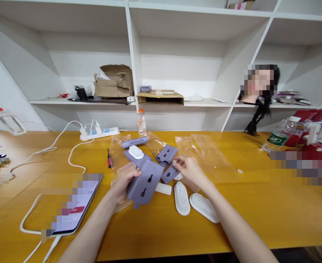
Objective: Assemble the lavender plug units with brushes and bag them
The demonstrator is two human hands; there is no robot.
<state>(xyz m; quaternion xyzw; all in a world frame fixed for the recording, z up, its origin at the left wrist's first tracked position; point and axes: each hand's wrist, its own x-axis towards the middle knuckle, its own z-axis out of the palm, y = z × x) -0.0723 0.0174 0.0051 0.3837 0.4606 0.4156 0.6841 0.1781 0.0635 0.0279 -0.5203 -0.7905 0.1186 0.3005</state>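
Observation:
My left hand (pixel 124 184) is closed around the side of a purple-grey plastic housing (pixel 147 184) with two dark keyhole-like slots, tilted above the table. To its right, my right hand (pixel 190 168) pinches at the upper edge of a smaller purple plastic piece (pixel 168 175) with a dark round hole; the exact fingertip contact is partly hidden. Behind lies another slotted purple part (pixel 167 154). A white oval piece (pixel 136 152) rests on a purple part, near a perforated purple tube (pixel 135 142). White bristled oval pads (pixel 181 199) lie near my right wrist, beside a white rectangular piece (pixel 163 188).
Clear plastic bags (pixel 204 153) spread behind my hands. A red-and-black screwdriver (pixel 110 159) lies left of the parts. A phone (pixel 79 206) with white cables sits at the left, a power strip (pixel 103 133) behind. A water bottle (pixel 281 133) stands at the right, below shelves (pixel 183 54).

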